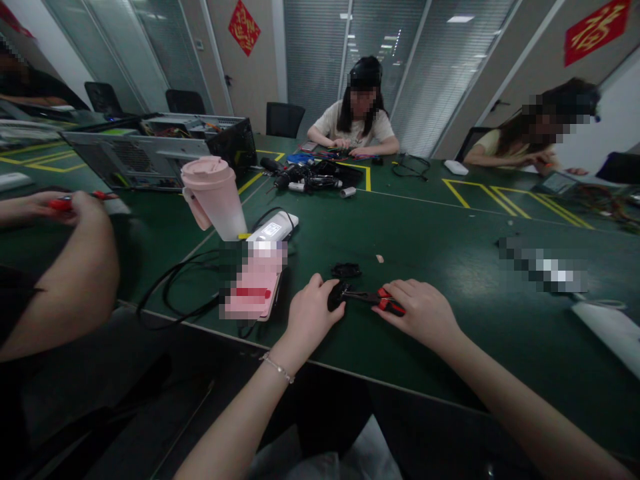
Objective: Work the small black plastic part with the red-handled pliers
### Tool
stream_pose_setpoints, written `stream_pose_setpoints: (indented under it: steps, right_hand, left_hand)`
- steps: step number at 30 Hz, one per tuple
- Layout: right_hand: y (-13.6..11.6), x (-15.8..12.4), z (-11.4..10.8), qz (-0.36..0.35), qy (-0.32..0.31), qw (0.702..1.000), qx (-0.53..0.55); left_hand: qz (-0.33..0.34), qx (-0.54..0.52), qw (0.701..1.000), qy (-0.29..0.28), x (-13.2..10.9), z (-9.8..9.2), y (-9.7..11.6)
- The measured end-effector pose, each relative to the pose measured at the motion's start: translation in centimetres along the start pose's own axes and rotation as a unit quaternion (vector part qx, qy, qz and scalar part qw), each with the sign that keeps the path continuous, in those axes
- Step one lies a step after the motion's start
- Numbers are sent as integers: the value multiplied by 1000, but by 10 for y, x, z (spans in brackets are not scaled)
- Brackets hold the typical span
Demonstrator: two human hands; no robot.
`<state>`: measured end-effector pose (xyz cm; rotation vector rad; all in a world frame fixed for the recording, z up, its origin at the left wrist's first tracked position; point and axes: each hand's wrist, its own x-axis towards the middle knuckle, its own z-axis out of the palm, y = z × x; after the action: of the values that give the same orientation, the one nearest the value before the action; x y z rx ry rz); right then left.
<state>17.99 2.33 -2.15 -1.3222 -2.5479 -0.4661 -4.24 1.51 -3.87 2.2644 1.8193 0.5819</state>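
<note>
My left hand (315, 312) is closed on a small black plastic part (339, 293), pinched between thumb and fingers just above the green table (430, 240). From the other side, my right hand (419, 308) grips the red and black handles of needle-nose pliers (384, 300). The plier jaws point left and meet the black part; whether they clamp something on it is too small to tell. Just beyond lies another flat black piece (346, 269). A small tan scrap (380, 259) rests further right.
A pink phone (253, 283), white power bank (273, 230) and pink cup (215, 197) stand left, with black cable (175, 287) looped nearby. Behind are an opened computer case (150, 160) and a drill (290, 177). Co-workers sit left, opposite and far right.
</note>
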Motion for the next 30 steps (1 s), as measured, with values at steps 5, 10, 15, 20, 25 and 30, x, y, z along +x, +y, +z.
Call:
stream_pose_setpoints:
  steps: [5,10,15,20,25,30]
  right_hand:
    - [0,0,1,4,9,1000,11]
    - [0,-1,2,22,-3,1000,18]
    - [1,0,1,19,-6,1000,14]
    - [1,0,0,20,-10,1000,17]
    - [0,-1,-1,16,5,1000,18]
    - [1,-1,-1,20,-14,1000,16]
  left_hand:
    - [3,0,1000,1,0,0,0]
    - [3,-3,1000,0,0,0,-1]
    - [3,-8,1000,-11,0,-1,-1]
    - [1,-6,1000,-4,0,-1,0]
    - [2,0,1000,1,-1,0,0]
    - [2,3,1000,0,-1,0,0]
